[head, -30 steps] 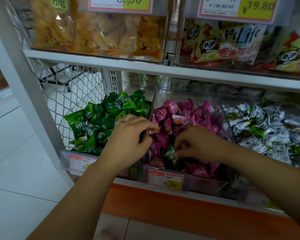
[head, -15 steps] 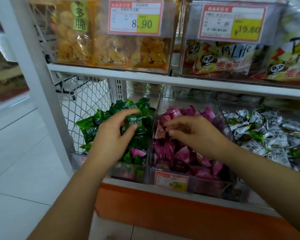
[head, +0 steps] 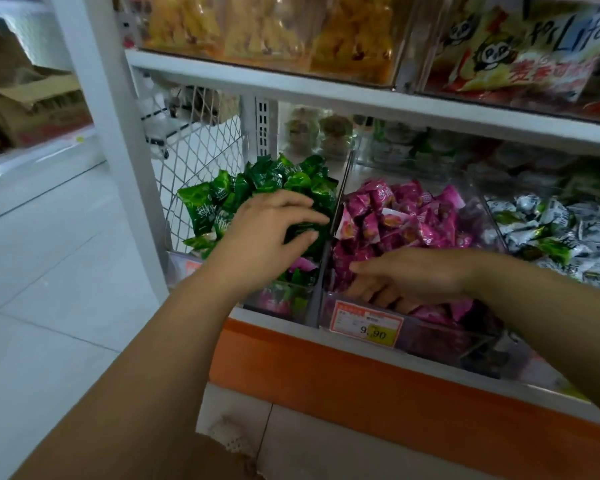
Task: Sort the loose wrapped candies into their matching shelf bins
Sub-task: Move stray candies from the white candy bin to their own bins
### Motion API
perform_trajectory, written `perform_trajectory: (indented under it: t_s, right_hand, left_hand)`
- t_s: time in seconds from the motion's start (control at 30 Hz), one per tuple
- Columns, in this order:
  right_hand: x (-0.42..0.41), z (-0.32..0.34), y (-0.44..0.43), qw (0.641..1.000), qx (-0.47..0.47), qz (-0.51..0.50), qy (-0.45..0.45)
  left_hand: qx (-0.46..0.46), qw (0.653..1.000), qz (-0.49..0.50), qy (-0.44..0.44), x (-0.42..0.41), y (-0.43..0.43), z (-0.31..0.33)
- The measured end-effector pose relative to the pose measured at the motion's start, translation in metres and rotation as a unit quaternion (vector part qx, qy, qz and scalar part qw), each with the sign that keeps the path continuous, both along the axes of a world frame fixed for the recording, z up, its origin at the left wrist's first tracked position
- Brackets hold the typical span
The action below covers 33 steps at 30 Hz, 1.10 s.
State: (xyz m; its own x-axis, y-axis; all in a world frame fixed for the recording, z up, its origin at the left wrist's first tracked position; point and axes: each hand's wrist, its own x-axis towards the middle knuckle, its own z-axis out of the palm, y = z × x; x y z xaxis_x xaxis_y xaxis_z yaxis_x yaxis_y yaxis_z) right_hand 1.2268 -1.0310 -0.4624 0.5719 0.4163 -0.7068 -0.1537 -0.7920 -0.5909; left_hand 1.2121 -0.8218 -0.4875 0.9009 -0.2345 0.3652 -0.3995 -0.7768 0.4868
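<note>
Left hand (head: 267, 233) lies open over the green candies (head: 284, 178), fingertips beside the clear divider (head: 341, 192) at 3 o'clock, a stray pink candy (head: 300, 265) at its 5 o'clock. Right hand (head: 413, 275), fingers straight, digs into pink candies (head: 395, 216) behind the front wall (head: 440, 341).

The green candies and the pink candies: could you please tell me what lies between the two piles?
A clear bin divider stands between the green candies and the pink candies, as the head view shows.

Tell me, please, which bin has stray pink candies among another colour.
The leftmost bin, holding green candies: a few pink ones lie at its front, under the left hand.
</note>
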Motion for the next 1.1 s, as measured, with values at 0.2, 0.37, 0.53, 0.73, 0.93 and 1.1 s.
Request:
perform_trajectory:
  t_s: [0.2,0.37,0.53,0.73,0.93,1.1]
  right_hand:
    - [-0.003,-0.003,0.009,1.000,-0.010,0.006,0.027]
    - [-0.005,-0.020,0.007,0.997,0.072,-0.021,-0.033]
    - [0.001,-0.018,-0.001,0.989,0.086,-0.005,-0.117]
    - [0.010,-0.010,-0.019,0.970,0.037,0.034,-0.237]
    - [0.015,-0.002,-0.033,0.964,0.052,0.049,-0.255]
    - [0.004,0.023,-0.060,0.949,0.065,0.037,-0.306]
  left_hand:
    - [0.043,0.997,-0.050,0.049,0.002,-0.016,-0.004]
    - [0.037,0.997,-0.048,0.054,0.003,-0.016,-0.005]
    - [0.033,0.997,-0.048,0.045,0.000,-0.015,-0.005]
    - [0.003,0.998,-0.041,0.042,0.000,-0.017,-0.005]
    - [-0.001,0.999,-0.048,0.023,0.003,-0.020,-0.005]
    - [0.037,0.996,-0.064,-0.041,0.002,-0.040,0.004]
